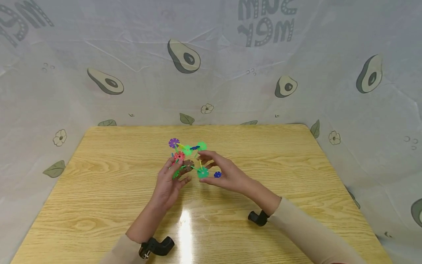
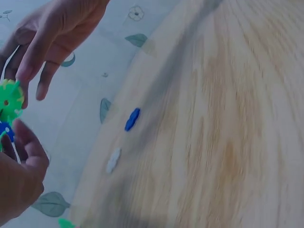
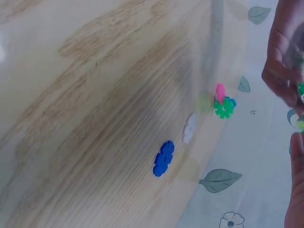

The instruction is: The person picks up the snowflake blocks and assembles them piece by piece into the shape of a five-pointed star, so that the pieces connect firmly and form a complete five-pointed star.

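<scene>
A joined chain of slotted plastic flower discs hangs between both hands above the table in the head view. It includes a purple disc (image 1: 174, 143), a red disc (image 1: 179, 156), a brown disc (image 1: 188, 165) and several green ones. My left hand (image 1: 167, 187) grips the chain's left side near the red disc, its fingers covering part of it. On the other side, my right hand (image 1: 227, 174) curls thumb and fingers around the teal disc (image 1: 202, 172) and a yellow disc (image 1: 200, 164) seen edge-on. The exact finger contact is too small to tell.
A loose blue disc (image 3: 164, 158) and a white disc (image 3: 189, 128) lie on the wooden table (image 1: 283, 154). Near the table's edge in the right wrist view is a green disc (image 3: 224, 108) with a pink one (image 3: 220, 92) against it. A printed curtain (image 1: 224, 84) surrounds the table.
</scene>
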The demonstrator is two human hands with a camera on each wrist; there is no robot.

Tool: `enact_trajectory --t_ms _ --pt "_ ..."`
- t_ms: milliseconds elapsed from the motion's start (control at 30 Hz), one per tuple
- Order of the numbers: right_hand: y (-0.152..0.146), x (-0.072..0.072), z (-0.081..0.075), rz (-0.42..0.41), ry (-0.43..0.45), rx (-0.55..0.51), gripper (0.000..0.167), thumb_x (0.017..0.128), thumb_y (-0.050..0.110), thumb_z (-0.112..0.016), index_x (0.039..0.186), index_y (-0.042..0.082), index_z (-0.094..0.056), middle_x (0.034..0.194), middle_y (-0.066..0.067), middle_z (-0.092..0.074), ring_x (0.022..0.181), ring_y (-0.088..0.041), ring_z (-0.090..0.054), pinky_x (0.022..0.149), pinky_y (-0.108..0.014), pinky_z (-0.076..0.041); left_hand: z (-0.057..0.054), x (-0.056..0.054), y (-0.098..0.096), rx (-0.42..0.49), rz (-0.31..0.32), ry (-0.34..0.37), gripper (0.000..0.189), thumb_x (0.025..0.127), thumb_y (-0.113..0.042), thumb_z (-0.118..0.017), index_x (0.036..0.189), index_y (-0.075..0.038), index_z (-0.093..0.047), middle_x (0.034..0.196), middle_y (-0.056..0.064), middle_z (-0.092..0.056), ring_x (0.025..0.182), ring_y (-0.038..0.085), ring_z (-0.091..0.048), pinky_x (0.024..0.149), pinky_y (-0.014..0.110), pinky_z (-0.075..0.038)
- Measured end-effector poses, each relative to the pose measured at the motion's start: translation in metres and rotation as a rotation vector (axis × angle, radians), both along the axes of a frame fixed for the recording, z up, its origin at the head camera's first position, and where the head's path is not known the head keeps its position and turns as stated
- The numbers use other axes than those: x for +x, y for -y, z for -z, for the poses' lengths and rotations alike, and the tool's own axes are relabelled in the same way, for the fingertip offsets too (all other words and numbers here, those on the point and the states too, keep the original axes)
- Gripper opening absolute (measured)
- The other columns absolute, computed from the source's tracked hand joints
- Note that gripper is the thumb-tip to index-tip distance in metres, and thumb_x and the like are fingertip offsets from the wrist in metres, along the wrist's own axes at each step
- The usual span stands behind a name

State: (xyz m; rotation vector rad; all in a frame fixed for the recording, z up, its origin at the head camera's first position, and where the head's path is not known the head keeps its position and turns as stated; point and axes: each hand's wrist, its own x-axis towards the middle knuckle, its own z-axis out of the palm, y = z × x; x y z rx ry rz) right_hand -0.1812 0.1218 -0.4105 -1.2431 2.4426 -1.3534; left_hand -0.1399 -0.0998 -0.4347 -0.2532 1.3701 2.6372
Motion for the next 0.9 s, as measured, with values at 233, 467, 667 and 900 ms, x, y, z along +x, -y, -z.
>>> enact_trajectory --t_ms 233,467,667,900 --pt "0.007 0.008 0.002 0.043 -0.081 -0.037 0.077 0.089 0.008 -0.083 0.153 -0.001 -0.040 0.138 -0.017 -0.062 0.124 -0.032 -0.063 0.100 -0.048 -0.061 0.001 0.004 -0.010 0.176 0.065 -0.053 0.060 0.108 -0.011 -0.049 0.153 -0.030 -0.014 0.121 -0.005 -0.070 0.110 0.017 -0.062 0.090 0.037 -0.063" --pt "0.010 0.012 0.004 0.073 -0.198 -0.028 0.080 0.088 0.010 -0.085 0.153 0.000 -0.039 0.133 -0.013 -0.061 0.119 -0.025 -0.062 0.099 -0.042 -0.062 0.001 0.003 -0.014 0.189 0.090 -0.137 0.055 0.105 0.006 -0.048 0.143 -0.031 -0.035 0.123 -0.004 -0.072 0.109 0.014 -0.071 0.082 0.031 -0.065" --pt "0.011 0.014 0.006 0.100 -0.227 -0.021 0.080 0.089 0.011 -0.085 0.154 0.002 -0.038 0.135 -0.014 -0.059 0.120 -0.024 -0.061 0.098 -0.042 -0.062 0.001 0.004 -0.014 0.178 0.098 -0.166 0.055 0.104 0.008 -0.049 0.142 -0.030 -0.036 0.126 -0.004 -0.071 0.107 0.015 -0.072 0.081 0.029 -0.065" --pt "0.013 0.018 0.007 0.140 -0.246 0.009 0.079 0.090 0.013 -0.084 0.154 0.005 -0.040 0.140 -0.011 -0.058 0.125 -0.025 -0.055 0.100 -0.046 -0.060 0.000 0.004 -0.015 0.135 0.097 -0.166 0.059 0.102 0.011 -0.053 0.140 -0.032 -0.037 0.126 -0.005 -0.071 0.106 0.011 -0.071 0.078 0.024 -0.064"
